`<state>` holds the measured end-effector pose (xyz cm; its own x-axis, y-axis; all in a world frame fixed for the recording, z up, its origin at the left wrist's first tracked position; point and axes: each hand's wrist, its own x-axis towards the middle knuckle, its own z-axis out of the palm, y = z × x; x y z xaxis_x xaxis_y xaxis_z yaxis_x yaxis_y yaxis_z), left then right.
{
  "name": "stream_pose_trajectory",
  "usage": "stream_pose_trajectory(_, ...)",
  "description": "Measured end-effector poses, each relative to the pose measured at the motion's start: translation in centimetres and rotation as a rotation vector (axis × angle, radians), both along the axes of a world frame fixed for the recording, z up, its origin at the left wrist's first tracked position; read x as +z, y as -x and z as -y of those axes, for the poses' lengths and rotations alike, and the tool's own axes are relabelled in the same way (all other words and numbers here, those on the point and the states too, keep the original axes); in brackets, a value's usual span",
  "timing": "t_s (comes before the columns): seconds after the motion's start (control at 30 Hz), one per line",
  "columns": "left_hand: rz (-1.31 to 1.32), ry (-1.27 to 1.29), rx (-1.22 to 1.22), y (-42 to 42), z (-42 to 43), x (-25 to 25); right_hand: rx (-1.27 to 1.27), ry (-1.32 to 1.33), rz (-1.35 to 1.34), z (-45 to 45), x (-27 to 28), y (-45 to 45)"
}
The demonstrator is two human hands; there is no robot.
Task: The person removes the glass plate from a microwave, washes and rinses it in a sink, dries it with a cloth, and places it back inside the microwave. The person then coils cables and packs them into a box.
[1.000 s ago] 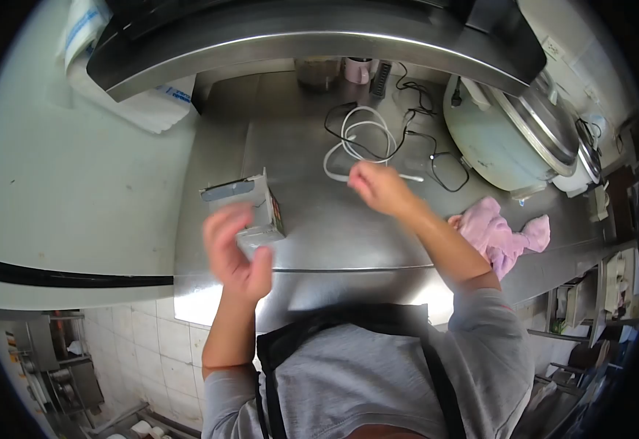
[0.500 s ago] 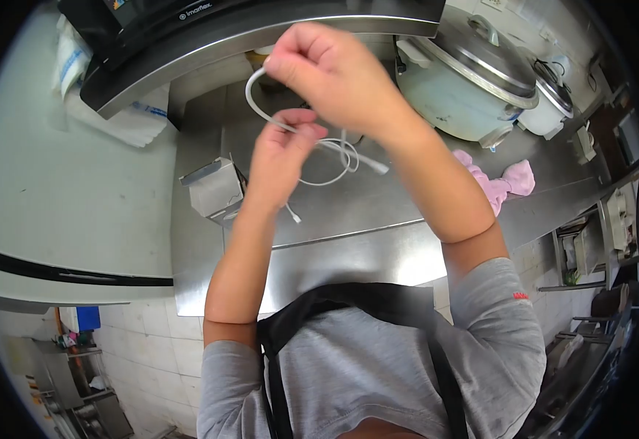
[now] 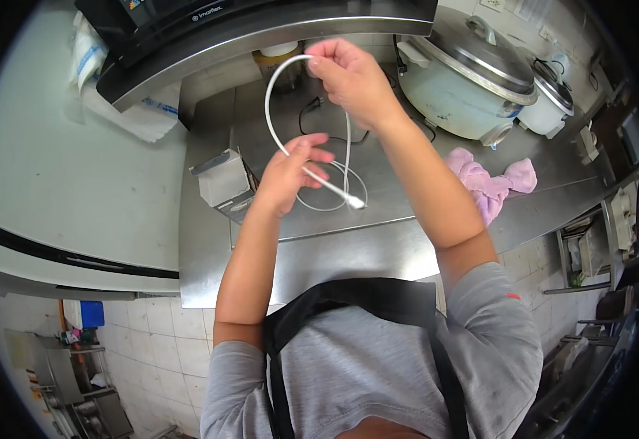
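Note:
A white cable (image 3: pixel 269 102) arches in a loop between my two hands. My right hand (image 3: pixel 352 82), the higher one, pinches the top of the loop between thumb and fingers. Lower down, the cable runs through my left hand (image 3: pixel 290 175), held loosely with some fingertips spread apart. Its white plug end (image 3: pixel 355 202) sticks out past those fingers to the right. More thin cable coils hang below the right hand, over the steel counter (image 3: pixel 393 197). Beside my left wrist stands an opened small box (image 3: pixel 224 179).
A large rice cooker (image 3: pixel 466 88) and a smaller white cooker (image 3: pixel 546 106) stand at the back right. A pink cloth (image 3: pixel 484 183) lies near my right forearm. Behind the hands are a black power cord (image 3: pixel 308 110) and a jar (image 3: pixel 279 66), under a black Imarflex appliance (image 3: pixel 261 36).
My right hand has moved right and slightly down, widening the cable loop. My left hand has shifted right and down, its fingers more spread. The plug end now sits lower and further left.

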<state>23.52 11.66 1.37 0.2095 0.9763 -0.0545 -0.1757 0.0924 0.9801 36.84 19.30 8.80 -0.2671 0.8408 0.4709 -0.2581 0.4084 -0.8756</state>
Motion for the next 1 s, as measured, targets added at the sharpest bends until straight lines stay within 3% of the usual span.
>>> stream_pose_trajectory(0.07,-0.087,0.085,0.142,1.7,-1.3,-2.6,0.011,0.213,-0.027,-1.8,-2.6,-0.3)
stream_pose_trajectory(0.13,-0.25,0.165,0.271,2.4,-2.2,-5.5,-0.091,0.317,0.115,-4.4,-6.7,-0.2)
stream_pose_trajectory(0.2,-0.485,0.239,0.387,2.5,-2.9,-8.6,-0.23,0.207,0.307,-6.9,-13.0,0.6)
stream_pose_trajectory(0.23,-0.732,0.016,0.396,4.4,-5.3,-15.7,-0.263,0.183,0.443,-8.8,-17.2,0.8)
stream_pose_trajectory(0.3,-1.255,0.049,0.338,2.7,-4.0,-14.1,-0.324,0.066,1.027,-7.5,-20.7,-0.2)
stream_pose_trajectory(0.33,-1.369,-0.052,0.386,1.9,-3.7,-14.6,-0.412,0.121,1.305,-5.4,-20.9,-0.1)
stream_pose_trajectory(0.4,-1.59,-0.261,0.472,0.9,-3.8,-16.1,-0.39,0.172,1.604,-3.4,-22.0,0.1)
stream_pose_trajectory(0.5,-1.514,-0.121,0.32,0.7,-5.1,-17.8,-0.442,0.06,1.56,-2.4,-25.0,-0.1)
stream_pose_trajectory(0.6,-1.489,-0.112,0.254,0.4,-6.2,-19.5,-0.333,0.049,1.568,-2.5,-26.2,-0.1)
stream_pose_trajectory(0.73,-1.396,0.006,-0.035,1.2,-7.6,-19.5,-0.336,-0.012,1.132,-3.3,-26.3,-0.8)
stream_pose_trajectory(0.8,-0.67,0.218,0.14,1.8,-7.8,-18.0,-0.225,0.044,0.873,-3.5,-22.2,-1.0)
stream_pose_trajectory(0.83,-0.302,0.311,0.216,1.9,-7.6,-16.6,-0.17,0.041,0.927,-4.1,-20.7,-1.2)
stream_pose_trajectory(0.9,-0.126,0.125,0.222,2.2,-6.9,-11.7,-0.052,0.045,1.027,-5.1,-18.5,-1.7)
stream_pose_trajectory(1.0,0.308,0.113,0.294,1.9,-6.4,-7.7,0.215,0.37,0.638,-4.2,-17.6,-1.7)
